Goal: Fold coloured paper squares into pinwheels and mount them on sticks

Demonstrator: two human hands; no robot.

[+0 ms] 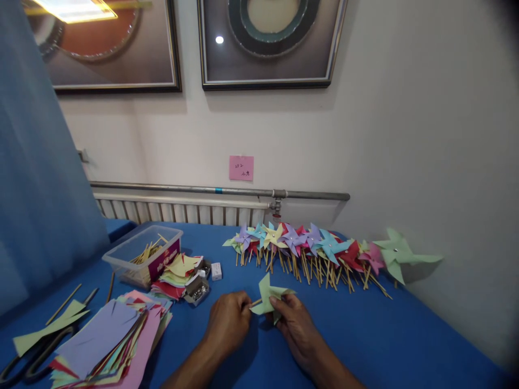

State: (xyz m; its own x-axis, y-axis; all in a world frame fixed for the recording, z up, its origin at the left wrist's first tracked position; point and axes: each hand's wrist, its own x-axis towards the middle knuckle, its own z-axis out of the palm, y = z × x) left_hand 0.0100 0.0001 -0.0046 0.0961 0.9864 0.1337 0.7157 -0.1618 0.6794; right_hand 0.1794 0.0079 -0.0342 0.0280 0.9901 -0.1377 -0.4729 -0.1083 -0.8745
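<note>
A pale green paper pinwheel [265, 294] is held between my two hands above the blue table. My right hand [298, 324] pinches its folded paper from the right, thumb on top. Closed in a fist, my left hand [230, 319] grips a thin wooden stick [255, 302], whose end shows at the pinwheel's left side; the rest is hidden in the fist. Whether the stick is fixed to the paper I cannot tell. Left of my left hand sits a small open box of metal pins [198, 292].
Many finished pinwheels [292, 237] lie in a row at the back right. A plastic tub of sticks [141, 259], cut paper pieces [178, 273], a stack of coloured sheets [101, 335] and black scissors [38, 359] are on the left. A radiator [182, 210] runs along the wall.
</note>
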